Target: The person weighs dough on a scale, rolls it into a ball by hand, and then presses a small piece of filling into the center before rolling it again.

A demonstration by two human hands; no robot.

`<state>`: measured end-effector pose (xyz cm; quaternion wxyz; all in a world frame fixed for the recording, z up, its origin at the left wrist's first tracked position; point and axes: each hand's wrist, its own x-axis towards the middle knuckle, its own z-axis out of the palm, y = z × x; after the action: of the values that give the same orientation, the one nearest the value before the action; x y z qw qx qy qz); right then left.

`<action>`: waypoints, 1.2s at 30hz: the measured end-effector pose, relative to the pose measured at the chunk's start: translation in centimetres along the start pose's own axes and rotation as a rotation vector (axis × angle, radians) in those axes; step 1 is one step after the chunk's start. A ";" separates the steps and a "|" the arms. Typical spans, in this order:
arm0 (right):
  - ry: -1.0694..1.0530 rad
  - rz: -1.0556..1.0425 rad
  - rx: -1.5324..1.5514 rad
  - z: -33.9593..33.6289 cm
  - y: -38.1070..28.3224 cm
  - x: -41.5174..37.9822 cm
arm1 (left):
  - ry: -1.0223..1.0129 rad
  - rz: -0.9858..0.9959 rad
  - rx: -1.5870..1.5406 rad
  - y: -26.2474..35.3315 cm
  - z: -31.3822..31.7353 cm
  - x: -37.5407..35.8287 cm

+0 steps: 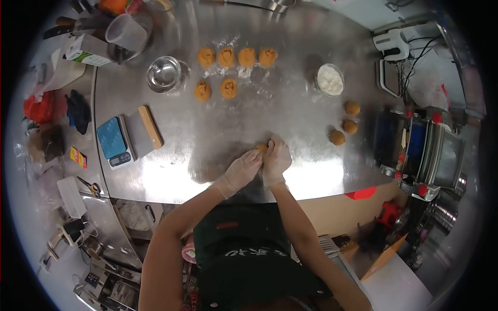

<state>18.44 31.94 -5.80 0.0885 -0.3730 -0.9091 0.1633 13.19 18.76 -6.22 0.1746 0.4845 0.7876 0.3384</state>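
Observation:
Near the front edge of the steel table, a small orange-brown dough ball (261, 149) is pinched between my two hands. My left hand (243, 170), in a clear plastic glove, has its fingers closed on the dough's left side. My right hand (277, 159), gloved likewise, is curled around the right side and partly covers it. Farther back, several shaped dough pieces (225, 57) sit in two rows on floured steel. Off to the right lie three smooth round dough balls (350, 127), below a bowl of white flour (330, 80).
A clear bowl (164, 74) stands at the back left. Nearer on the left are a digital scale (112, 140) and a dough scraper with a wooden handle (150, 127). A roller machine (420, 153) stands beyond the right edge. Scissors (91, 186) lie at far left.

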 end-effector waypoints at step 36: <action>0.003 -0.463 0.010 0.1 0.0 4.8 | 0.202 -0.356 -0.395 0.2 -0.1 1.7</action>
<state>14.99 35.28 -5.74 0.1269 -0.1544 -0.9694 0.1425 12.49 20.24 -5.94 0.2427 0.2590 0.7925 0.4959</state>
